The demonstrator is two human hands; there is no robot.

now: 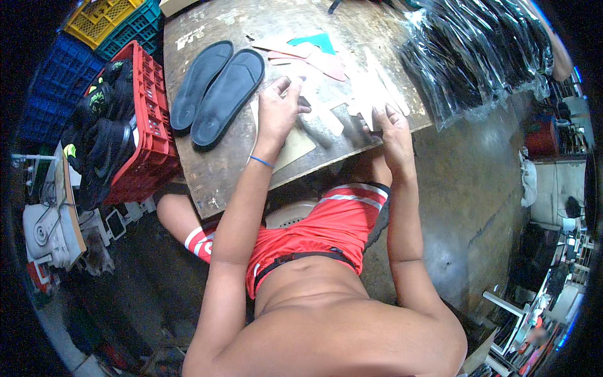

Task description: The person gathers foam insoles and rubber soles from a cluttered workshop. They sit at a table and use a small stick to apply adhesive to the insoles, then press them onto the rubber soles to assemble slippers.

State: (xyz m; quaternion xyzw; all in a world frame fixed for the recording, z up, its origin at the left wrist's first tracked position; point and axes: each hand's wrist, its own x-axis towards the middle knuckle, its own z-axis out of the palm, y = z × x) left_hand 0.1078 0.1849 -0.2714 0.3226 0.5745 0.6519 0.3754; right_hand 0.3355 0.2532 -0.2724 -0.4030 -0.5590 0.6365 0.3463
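My left hand [280, 108] hovers over the worktable with its fingers apart and nothing visible in them. At the table's front right, my right hand [396, 131] pinches the edge of a pale, flat cut piece [370, 94], which glare partly washes out. Between the hands lie more thin white cut pieces [329, 120]. Beyond them are pink cut pieces [323, 61] and a teal one [316, 42]. Two black shoe insoles [227, 97] rest side by side left of my left hand. Under my left wrist is a cream-coloured sheet [293, 151].
The worn wooden table [204, 182] ends close to my knees. A red crate [151, 122] of black shoes stands at its left, with blue crates [56, 91] and a yellow crate [100, 19] behind. Plastic-wrapped black goods [477, 56] overhang the right edge.
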